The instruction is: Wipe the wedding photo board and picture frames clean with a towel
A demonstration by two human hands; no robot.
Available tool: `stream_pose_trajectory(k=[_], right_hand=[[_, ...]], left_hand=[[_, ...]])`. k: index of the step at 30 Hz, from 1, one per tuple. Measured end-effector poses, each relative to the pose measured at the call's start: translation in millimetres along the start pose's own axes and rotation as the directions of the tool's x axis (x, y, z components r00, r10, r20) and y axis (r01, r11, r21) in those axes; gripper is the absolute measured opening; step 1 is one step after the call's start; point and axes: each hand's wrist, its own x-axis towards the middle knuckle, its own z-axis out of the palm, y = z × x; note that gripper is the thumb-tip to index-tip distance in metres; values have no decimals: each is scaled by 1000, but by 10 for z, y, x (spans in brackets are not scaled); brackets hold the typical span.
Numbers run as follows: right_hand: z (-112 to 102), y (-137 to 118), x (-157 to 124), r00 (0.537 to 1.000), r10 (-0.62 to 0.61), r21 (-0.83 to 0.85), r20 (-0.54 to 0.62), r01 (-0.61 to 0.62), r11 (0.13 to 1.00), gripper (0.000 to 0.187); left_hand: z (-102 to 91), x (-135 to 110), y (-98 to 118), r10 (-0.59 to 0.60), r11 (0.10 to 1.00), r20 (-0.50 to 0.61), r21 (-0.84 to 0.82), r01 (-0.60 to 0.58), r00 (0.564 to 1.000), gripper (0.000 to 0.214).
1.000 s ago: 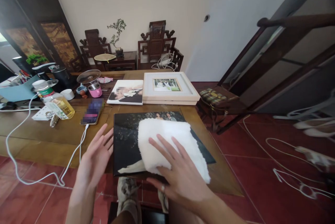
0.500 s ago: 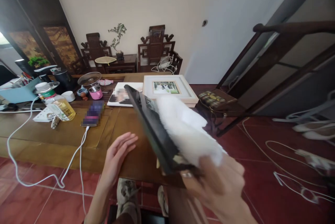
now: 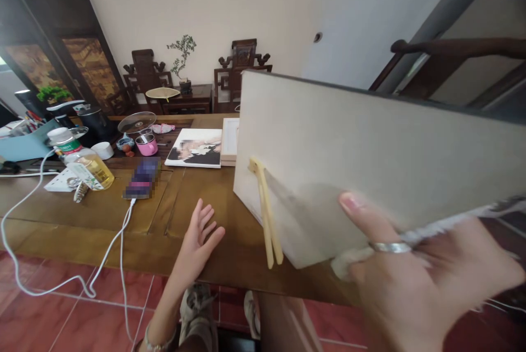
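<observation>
Right hand (image 3: 415, 280) is clamping picture panel (image 3: 329, 138) low; left hand (image 3: 201, 239) is hanging loosely open, empty. Looking stiff, probably light; grip edges, not easel legs (image 3: 267, 215).

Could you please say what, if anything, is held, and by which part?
The right hand grips the panel by its lower edge, with white cloth; the left hand holds nothing.
</observation>
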Motion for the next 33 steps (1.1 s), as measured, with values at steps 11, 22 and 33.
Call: stream_pose_trajectory(k=[11, 22, 33], right_hand=[[141, 259, -81, 891, 437, 377, -122, -366, 851, 47], [-369, 867, -47, 578, 814, 377, -64, -741, 556, 35], [-605, 959, 44, 633, 774, 203, -14, -756, 622, 53]], left_hand=[[49, 122, 100, -93, 987, -75, -141, 82, 993, 107], [-258, 182, 216, -112, 991, -153, -85, 100, 982, 77], [-413, 232, 329, -102, 954, 39, 286, 86, 994, 67]])
